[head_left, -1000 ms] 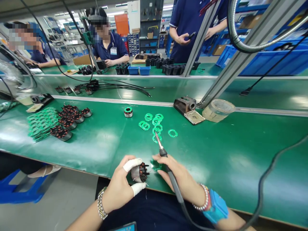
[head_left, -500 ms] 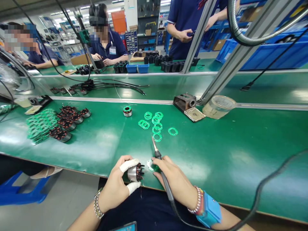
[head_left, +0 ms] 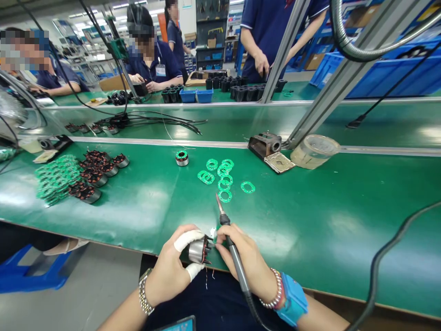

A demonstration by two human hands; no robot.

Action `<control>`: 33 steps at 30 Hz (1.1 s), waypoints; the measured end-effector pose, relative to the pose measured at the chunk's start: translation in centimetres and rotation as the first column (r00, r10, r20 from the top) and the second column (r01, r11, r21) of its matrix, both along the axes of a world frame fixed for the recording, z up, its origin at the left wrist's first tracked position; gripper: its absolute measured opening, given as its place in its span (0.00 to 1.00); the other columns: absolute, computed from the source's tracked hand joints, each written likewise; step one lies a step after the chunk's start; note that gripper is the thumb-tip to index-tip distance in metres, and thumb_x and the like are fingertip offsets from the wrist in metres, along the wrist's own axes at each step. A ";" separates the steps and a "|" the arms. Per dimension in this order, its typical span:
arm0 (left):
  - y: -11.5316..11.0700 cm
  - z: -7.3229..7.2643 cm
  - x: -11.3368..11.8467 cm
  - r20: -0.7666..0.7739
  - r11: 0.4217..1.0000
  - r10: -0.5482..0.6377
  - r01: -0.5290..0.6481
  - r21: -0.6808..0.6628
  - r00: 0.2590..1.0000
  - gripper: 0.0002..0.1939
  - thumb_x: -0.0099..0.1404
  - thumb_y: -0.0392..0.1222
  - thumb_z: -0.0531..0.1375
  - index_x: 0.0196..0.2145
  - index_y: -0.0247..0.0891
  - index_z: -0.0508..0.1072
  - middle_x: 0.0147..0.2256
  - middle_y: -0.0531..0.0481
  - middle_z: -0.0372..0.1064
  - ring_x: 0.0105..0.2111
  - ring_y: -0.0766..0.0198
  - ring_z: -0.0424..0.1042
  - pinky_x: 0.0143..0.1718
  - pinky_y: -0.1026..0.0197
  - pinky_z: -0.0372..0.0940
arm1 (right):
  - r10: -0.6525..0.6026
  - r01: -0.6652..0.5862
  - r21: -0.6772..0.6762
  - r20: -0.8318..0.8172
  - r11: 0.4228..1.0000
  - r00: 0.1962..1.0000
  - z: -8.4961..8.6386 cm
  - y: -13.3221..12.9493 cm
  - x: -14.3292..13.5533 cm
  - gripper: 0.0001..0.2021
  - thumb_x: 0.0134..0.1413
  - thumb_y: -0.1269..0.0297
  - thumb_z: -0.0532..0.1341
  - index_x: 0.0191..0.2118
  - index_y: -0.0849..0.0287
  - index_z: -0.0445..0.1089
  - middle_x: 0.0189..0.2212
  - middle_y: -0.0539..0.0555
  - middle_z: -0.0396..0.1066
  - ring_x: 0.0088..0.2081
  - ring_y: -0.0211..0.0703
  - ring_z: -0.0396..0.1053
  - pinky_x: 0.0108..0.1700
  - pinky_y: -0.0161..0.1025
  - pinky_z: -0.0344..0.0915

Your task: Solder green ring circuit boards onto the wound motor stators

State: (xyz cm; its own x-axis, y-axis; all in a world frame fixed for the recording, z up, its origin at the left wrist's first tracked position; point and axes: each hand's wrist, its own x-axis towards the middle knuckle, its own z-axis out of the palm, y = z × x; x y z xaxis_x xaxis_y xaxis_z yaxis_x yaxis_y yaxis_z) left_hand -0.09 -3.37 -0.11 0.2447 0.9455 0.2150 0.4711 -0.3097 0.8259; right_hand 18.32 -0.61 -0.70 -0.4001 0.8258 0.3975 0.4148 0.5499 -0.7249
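Note:
My left hand [head_left: 168, 269], with white finger cots on thumb and forefinger, is closed around a motor stator [head_left: 197, 251]. The stator lies tipped sideways, its dark prongs and copper windings facing right, and thin wire ends hang below it. A soldering iron [head_left: 237, 264] rests in my right hand [head_left: 253, 262], its tip pointing up and away. The fingertips of that hand also pinch a green-and-white ring circuit board [head_left: 213, 232], mostly hidden by the fingers, close beside the prongs. Several loose green ring boards [head_left: 225, 183] lie beyond the iron's tip.
A stator with a green board on top [head_left: 182, 158] stands farther back. At left are stacked green boards [head_left: 58, 179] and several stators [head_left: 98, 171]. An iron stand [head_left: 265, 145] and a plastic tub [head_left: 315, 151] sit back right. A cable [head_left: 374, 276] crosses at right. Co-workers sit and stand opposite.
The stator has shifted slightly right and turned a little in my left hand. My right hand has moved slightly left, and the pinched ring board is now more tilted and hidden.

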 end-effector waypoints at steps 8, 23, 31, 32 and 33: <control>0.6 -0.4 -0.2 -0.032 0.999 0.018 -0.017 0.044 0.999 0.21 0.50 0.28 0.58 0.43 0.42 0.66 0.43 0.46 0.64 0.43 0.58 0.68 0.45 0.55 0.65 | -0.013 0.012 0.086 0.008 0.996 1.000 -0.1 0.2 0.3 0.08 0.52 0.76 0.52 0.35 0.57 0.62 0.26 0.52 0.66 0.29 0.42 0.65 0.29 0.35 0.65; 2.5 -1.6 -0.7 0.075 0.995 -0.047 0.053 -0.082 0.996 0.21 0.49 0.25 0.57 0.40 0.41 0.70 0.45 0.45 0.63 0.43 0.59 0.67 0.45 0.55 0.64 | -0.067 0.060 -0.120 -0.056 0.991 0.996 1.2 1.3 5.4 0.07 0.53 0.66 0.56 0.33 0.55 0.71 0.26 0.53 0.74 0.28 0.42 0.72 0.32 0.36 0.70; 2.6 -1.6 -0.7 0.062 0.996 -0.083 0.084 -0.020 0.995 0.22 0.49 0.24 0.57 0.42 0.42 0.67 0.44 0.46 0.62 0.43 0.60 0.67 0.45 0.57 0.64 | 0.077 -0.083 -0.095 -0.065 0.992 0.995 1.0 1.5 5.0 0.06 0.51 0.71 0.57 0.33 0.55 0.71 0.24 0.49 0.74 0.25 0.38 0.71 0.31 0.35 0.69; 2.6 -1.6 -0.7 0.060 0.996 -0.081 0.082 -0.017 0.995 0.22 0.49 0.25 0.57 0.42 0.42 0.67 0.44 0.46 0.61 0.43 0.60 0.67 0.45 0.56 0.64 | 0.083 -0.089 -0.086 -0.071 0.992 0.994 1.0 1.6 5.0 0.06 0.51 0.71 0.57 0.33 0.56 0.71 0.24 0.49 0.74 0.25 0.38 0.71 0.31 0.34 0.68; 2.6 -1.5 -0.6 0.058 0.997 -0.080 0.081 -0.013 0.995 0.22 0.50 0.24 0.57 0.42 0.42 0.66 0.45 0.46 0.61 0.43 0.60 0.67 0.45 0.56 0.64 | 0.089 -0.095 -0.077 -0.077 0.992 0.993 1.0 1.6 5.0 0.07 0.51 0.72 0.57 0.33 0.56 0.71 0.24 0.49 0.74 0.25 0.38 0.71 0.31 0.34 0.68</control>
